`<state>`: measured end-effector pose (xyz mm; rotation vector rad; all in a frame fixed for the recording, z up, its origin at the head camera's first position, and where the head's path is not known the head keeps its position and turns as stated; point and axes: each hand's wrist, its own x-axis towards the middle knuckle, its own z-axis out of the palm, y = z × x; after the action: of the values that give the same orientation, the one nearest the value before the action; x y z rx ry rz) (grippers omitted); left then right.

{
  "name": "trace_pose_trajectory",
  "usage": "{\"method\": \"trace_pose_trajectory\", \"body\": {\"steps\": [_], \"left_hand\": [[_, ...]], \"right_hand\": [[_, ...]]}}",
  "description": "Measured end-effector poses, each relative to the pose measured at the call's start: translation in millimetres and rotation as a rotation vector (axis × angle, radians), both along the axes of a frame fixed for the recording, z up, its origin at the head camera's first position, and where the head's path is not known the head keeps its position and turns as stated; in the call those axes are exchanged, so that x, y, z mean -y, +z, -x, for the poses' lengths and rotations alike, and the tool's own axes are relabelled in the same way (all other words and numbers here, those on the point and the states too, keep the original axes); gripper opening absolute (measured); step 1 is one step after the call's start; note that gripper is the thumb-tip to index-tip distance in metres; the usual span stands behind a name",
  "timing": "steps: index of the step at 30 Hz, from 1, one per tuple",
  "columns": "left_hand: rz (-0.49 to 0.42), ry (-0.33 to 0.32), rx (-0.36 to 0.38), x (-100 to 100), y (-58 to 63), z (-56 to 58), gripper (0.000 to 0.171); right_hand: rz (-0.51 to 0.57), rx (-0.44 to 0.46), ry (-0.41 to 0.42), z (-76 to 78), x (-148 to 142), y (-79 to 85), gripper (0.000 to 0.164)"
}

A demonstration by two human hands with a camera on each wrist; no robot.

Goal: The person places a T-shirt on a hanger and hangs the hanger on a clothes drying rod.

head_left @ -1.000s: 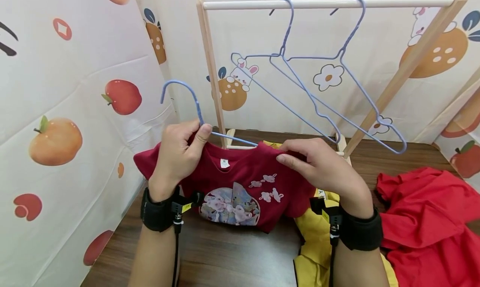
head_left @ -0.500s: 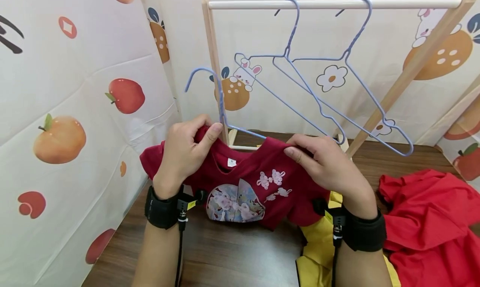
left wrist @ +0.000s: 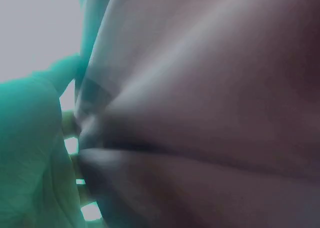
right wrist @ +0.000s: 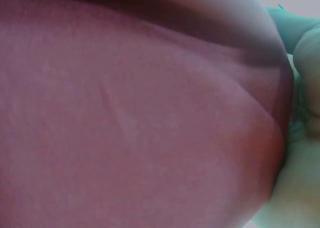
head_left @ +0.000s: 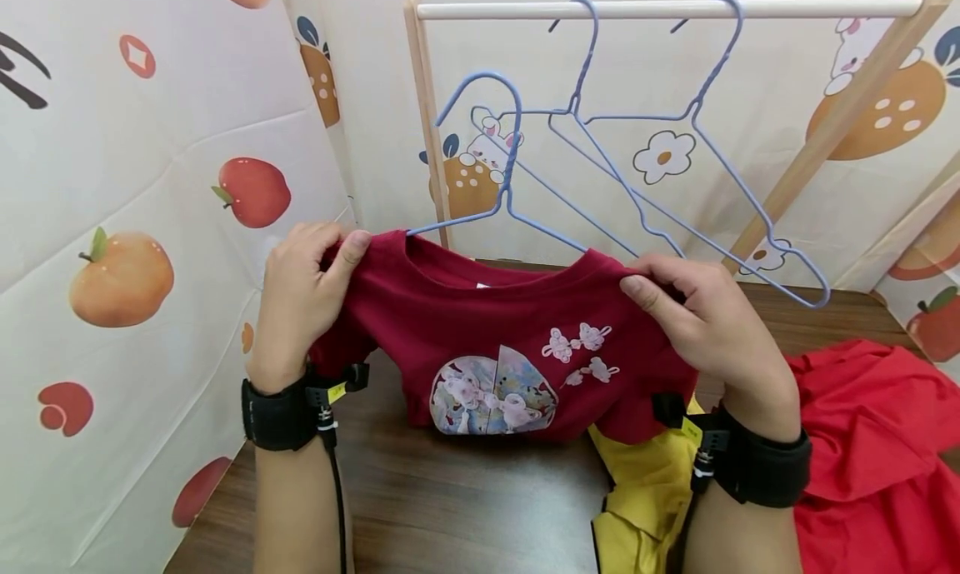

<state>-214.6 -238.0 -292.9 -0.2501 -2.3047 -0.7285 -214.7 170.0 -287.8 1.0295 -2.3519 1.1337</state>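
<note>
A dark red T-shirt with a patterned fan-shaped patch and pale flower-like trims is held up between both hands in the head view. Its shoulders hang over a blue wire hanger, whose hook and neck rise out of the collar; the hanger's ends are hidden inside the cloth. My left hand pinches the shirt's left-side shoulder between thumb and fingers. At the other shoulder, my right hand grips the cloth the same way. In the left wrist view the shirt cloth fills most of the picture, as it does in the right wrist view.
Behind the shirt stands a wooden rack with a white rail, from which two blue wire hangers hang. Yellow cloth and a heap of bright red cloth lie at the right on the brown wooden surface.
The left hand has let go near the collar and taken the shirt's outer shoulder. The hanger has shifted right to stand upright, centred in the collar, and the shirt is spread wider.
</note>
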Motion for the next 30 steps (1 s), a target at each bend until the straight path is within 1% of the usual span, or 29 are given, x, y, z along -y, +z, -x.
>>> {"method": "trace_pose_trajectory", "body": {"steps": [2,4,7,9,11,14,18,21,24,26,30], "left_hand": [[-0.010,0.022,-0.009,3.0,0.2,-0.2,0.049],[-0.018,0.022,-0.038,2.2,1.2,-1.4,0.047],[-0.010,-0.038,-0.067,-7.0,3.8,-3.2,0.040],[0.025,-0.083,-0.056,-14.7,5.0,-2.9,0.034],[0.052,-0.107,-0.033,-20.8,5.4,-1.9,0.029],[0.068,-0.094,-0.029,-24.8,5.1,-0.5,0.025],[0.046,-0.063,-0.094,-21.3,5.2,-0.1,0.025],[0.024,-0.056,-0.139,-16.8,5.4,0.3,0.027],[0.000,-0.063,-0.155,-15.0,5.4,0.8,0.027],[-0.010,-0.071,-0.155,-16.0,4.8,1.8,0.027],[-0.033,-0.097,-0.170,-21.0,1.6,5.6,0.024]], "right_hand": [[0.006,-0.008,0.005,0.6,-1.6,-0.5,0.013],[0.009,-0.005,0.002,0.9,-1.0,-0.9,0.013],[0.008,0.013,-0.006,0.5,2.2,-1.3,0.012],[0.006,0.027,-0.016,-0.6,4.8,-1.1,0.012],[0.003,0.047,-0.022,-1.6,7.0,-0.3,0.011],[-0.012,0.076,-0.019,-3.9,7.5,1.3,0.011],[-0.001,0.115,-0.004,-8.2,1.1,3.6,0.016],[0.032,0.120,0.036,-10.6,-7.2,4.1,0.021],[0.107,0.157,0.153,-10.1,-13.2,3.2,0.025],[0.198,0.218,0.301,-8.8,-15.4,2.0,0.029],[0.447,0.364,0.653,-9.0,-16.0,-1.3,0.035]]}}
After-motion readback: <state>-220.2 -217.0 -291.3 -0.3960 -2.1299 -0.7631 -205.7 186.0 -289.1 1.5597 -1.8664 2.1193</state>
